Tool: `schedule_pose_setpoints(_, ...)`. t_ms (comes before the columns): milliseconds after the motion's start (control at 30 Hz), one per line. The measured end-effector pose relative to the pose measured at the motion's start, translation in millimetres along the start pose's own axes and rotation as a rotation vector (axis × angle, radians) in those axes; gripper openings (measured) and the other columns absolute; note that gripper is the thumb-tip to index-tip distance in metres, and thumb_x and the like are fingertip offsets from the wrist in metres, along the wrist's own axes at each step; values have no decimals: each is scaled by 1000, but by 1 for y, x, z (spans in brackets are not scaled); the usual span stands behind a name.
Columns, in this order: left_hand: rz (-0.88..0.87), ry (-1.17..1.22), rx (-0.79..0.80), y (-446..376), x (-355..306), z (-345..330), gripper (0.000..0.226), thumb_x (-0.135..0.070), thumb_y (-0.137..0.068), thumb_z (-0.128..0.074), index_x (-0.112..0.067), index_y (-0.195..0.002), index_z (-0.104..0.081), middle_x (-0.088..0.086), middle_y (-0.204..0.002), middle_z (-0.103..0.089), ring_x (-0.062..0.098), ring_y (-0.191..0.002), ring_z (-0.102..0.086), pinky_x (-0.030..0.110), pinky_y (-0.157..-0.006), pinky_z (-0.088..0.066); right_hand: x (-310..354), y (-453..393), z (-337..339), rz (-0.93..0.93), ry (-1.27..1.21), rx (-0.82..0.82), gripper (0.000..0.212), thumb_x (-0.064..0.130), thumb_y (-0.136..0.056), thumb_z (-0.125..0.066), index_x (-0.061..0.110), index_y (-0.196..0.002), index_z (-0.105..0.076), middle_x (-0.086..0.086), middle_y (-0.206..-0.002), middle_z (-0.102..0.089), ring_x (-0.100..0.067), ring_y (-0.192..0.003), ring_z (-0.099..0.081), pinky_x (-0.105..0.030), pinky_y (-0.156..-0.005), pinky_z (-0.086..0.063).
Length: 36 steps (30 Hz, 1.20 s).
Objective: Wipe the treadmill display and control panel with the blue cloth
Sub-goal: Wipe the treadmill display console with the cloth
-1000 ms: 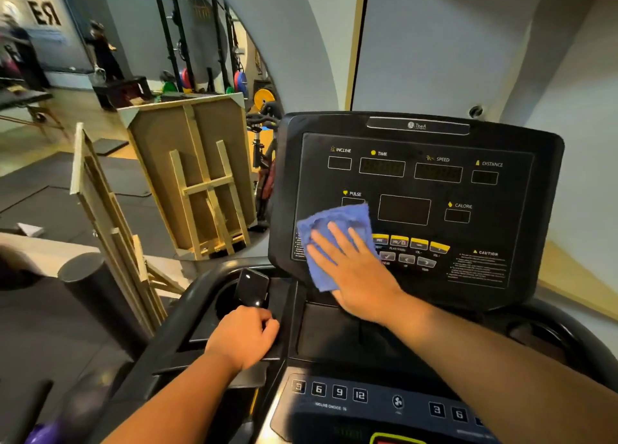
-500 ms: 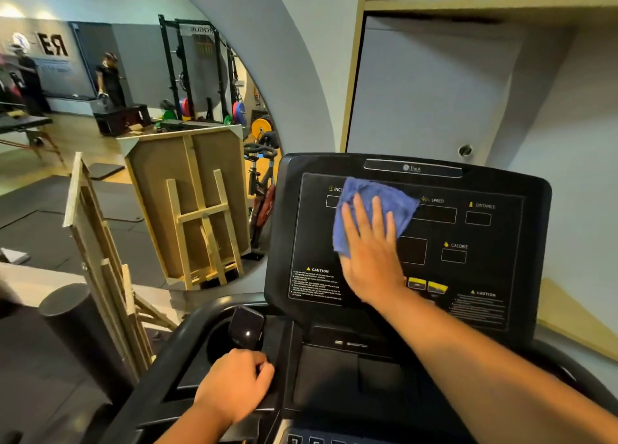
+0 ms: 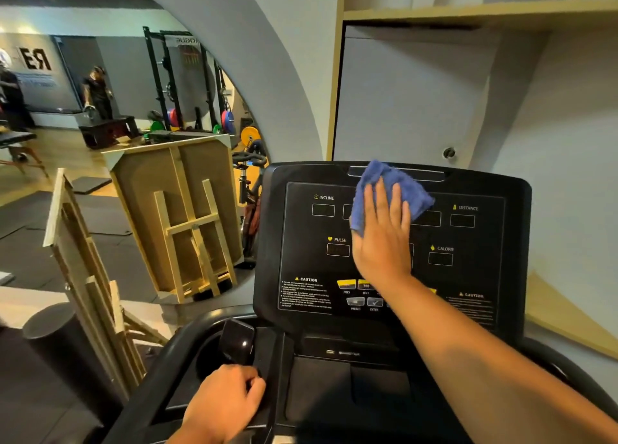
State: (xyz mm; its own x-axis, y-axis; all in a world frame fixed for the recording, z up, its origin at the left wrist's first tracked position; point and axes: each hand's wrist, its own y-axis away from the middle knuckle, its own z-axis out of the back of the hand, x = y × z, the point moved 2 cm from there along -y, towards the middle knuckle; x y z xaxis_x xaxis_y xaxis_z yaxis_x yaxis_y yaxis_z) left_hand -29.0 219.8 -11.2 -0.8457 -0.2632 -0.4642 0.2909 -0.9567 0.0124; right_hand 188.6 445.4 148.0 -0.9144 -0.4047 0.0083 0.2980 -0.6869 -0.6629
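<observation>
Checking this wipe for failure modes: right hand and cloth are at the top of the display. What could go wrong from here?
1. The right hand presses the blue cloth flat with open fingers, not in a closed grip; the loose corner near the DISTANCE label could bunch or slip out.
2. The forearm crosses the yellow buttons; a downward stroke may press them.
3. The INCLINE window and the left CAUTION text lie outside the cloth and could be missed.

Standing folded on dark rubber floor mats (image 3: pixel 110 216): pale wooden tables (image 3: pixel 174 216). Rising behind, before a grey wall (image 3: pixel 133 75): black steel rack (image 3: pixel 187 85) with coloured weight plates (image 3: pixel 227 122). Curving overhead: white arch (image 3: pixel 267 59). Running above: light wooden shelf (image 3: pixel 485 12).
</observation>
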Motion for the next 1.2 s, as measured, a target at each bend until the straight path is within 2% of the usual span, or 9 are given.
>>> schedule_pose_setpoints(133, 4, 28, 25, 0, -1, 0, 35, -51, -91, -47, -25, -87, -69, -10, -79, -74, 6, -77, -68, 25, -79, -57, 24, -8, -2, 351, -5, 39, 81, 39, -93, -53, 18, -161, -13, -7, -169, -8, -36, -154, 1, -53, -125, -6)
schedule_pose_setpoints(200, 16, 30, 29, 0, 0, 0, 33, -51, -91, -47, -26, -87, -70, -10, -80, -74, 6, -78, -68, 25, -80, -56, 19, -21, 4, 448, 19, 40, 79, 37, -94, -54, 20, -161, -15, -5, -169, -9, -32, -155, -1, -50, -125, -7)
schedule_pose_setpoints(300, 30, 16, 37, 0, 0, 0, 28, -49, -92, -48, -33, -78, -66, -8, -82, -74, 9, -80, -69, 26, -76, -54, -11, -14, 6, 244, 7, 30, 76, 40, -97, -43, 19, -161, -8, -5, -169, -3, -30, -155, 5, -49, -125, -1)
schedule_pose_setpoints(467, 10, 2, 46, 1, 1, 0, 29, -46, -92, -48, -32, -71, -63, -7, -79, -73, 11, -78, -68, 25, -72, -52, -46, 40, -1, -199, -76, -3, 72, 43, -97, -23, 15, -161, -6, -11, -168, -4, -34, -155, 5, -57, -124, -9)
schedule_pose_setpoints(567, 11, 15, 57, 1, 2, -1, 32, -46, -93, -48, -27, -74, -65, -11, -74, -71, 6, -74, -67, 19, -67, -49, -11, 47, -11, -14, -5, 18, 80, 42, -93, -39, 12, -160, -9, -15, -167, -6, -41, -153, 4, -59, -122, -10)
schedule_pose_setpoints(667, 12, 12, 54, 0, 1, 0, 32, -48, -93, -47, -27, -84, -69, -11, -80, -74, 5, -78, -68, 25, -78, -56, -11, 33, -9, 252, 26, 43, 87, 35, -91, -57, 15, -160, -8, -11, -168, -7, -38, -154, 2, -57, -123, -14)
schedule_pose_setpoints(900, 18, -28, 78, 0, 2, 1, 32, -49, -93, -48, -28, -84, -71, -12, -77, -74, 5, -77, -68, 28, -79, -57, -90, 44, 9, -286, -58, -45, 71, 37, -103, -37, 14, -161, -4, -13, -168, -5, -35, -154, 3, -56, -124, -9)
schedule_pose_setpoints(1100, 40, -32, 93, 2, 1, 2, 33, -49, -91, -46, -29, -87, -72, -11, -79, -74, 6, -78, -69, 30, -80, -58, -31, 48, -4, 281, 9, 49, 87, 35, -87, -59, 18, -160, -14, -9, -168, -12, -37, -154, 1, -53, -124, -3)
schedule_pose_setpoints(1200, 56, -25, 102, 3, -2, 3, 31, -46, -94, -48, -31, -89, -74, -11, -81, -75, 5, -79, -69, 29, -81, -57, -45, 11, 9, 226, 44, 53, 81, 39, -95, -53, 20, -161, -11, -6, -169, -5, -32, -155, 3, -50, -125, 0)
